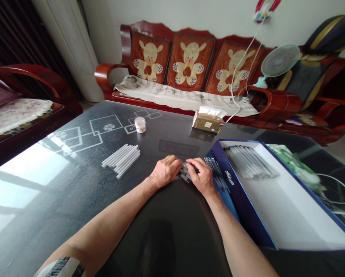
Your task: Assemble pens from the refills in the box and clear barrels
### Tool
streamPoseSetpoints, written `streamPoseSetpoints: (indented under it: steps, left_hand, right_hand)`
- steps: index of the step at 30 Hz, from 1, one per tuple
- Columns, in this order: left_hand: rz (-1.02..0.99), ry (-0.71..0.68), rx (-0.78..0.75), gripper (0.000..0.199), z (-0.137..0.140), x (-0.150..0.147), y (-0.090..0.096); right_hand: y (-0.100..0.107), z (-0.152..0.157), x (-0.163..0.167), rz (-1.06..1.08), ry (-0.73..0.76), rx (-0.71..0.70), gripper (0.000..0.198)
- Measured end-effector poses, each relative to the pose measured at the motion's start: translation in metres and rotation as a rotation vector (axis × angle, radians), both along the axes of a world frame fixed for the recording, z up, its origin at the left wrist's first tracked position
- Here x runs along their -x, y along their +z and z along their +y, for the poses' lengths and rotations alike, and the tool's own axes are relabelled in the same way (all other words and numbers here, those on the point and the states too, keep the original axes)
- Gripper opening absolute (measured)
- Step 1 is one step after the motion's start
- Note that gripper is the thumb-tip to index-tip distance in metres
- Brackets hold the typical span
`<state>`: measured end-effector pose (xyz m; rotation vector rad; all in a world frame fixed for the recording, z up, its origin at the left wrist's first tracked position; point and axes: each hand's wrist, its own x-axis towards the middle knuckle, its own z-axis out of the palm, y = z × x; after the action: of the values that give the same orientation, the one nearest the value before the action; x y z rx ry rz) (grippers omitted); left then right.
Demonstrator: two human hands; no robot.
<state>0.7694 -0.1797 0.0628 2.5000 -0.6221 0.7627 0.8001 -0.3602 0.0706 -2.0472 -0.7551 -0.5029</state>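
Observation:
My left hand (167, 171) and my right hand (201, 176) are close together over the dark table, each with its fingers closed in a pinch. What lies between the fingertips is too small to make out. Just below them is a little heap of short grey pieces (185, 176), partly covered by both hands. Left of my left hand lies a bundle of white tubes (122, 159), side by side. Several thin, clear sticks with dark tips, like pen refills (218, 173), rest on a blue surface beside my right hand.
A blue-edged white box (293, 219) stands at the right, holding a row of clear, pen-like tubes (251, 161). Farther back are a small round tub (140, 125) and a tissue pack (208, 120). Green-white plastic packaging (295, 165) and a white cable (341, 179) lie beyond the box.

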Motion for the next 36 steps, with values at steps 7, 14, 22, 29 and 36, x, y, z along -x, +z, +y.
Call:
streamPoseSetpoints:
  steps: [7, 14, 22, 29, 36]
  left_hand:
    - [-0.084, 0.194, 0.028, 0.032, 0.005, -0.006, -0.004]
    - [-0.093, 0.328, 0.201, 0.043, 0.014, -0.010, -0.009]
    - [-0.078, 0.141, -0.100, 0.029, -0.001, -0.001, 0.005]
    - [0.096, 0.291, -0.107, 0.025, 0.003, -0.001, 0.007]
    - [0.312, 0.768, -0.157, 0.032, 0.113, 0.001, 0.049]
  right_hand:
    - [-0.001, -0.001, 0.000, 0.105, -0.093, -0.148, 0.018]
    - [-0.017, -0.013, -0.013, 0.242, -0.208, -0.274, 0.027]
    - [-0.008, -0.008, -0.007, 0.167, -0.121, -0.180, 0.023]
    - [-0.018, -0.007, -0.016, 0.146, -0.174, -0.356, 0.035]
    - [-0.019, -0.004, -0.019, 0.119, -0.270, -0.332, 0.034]
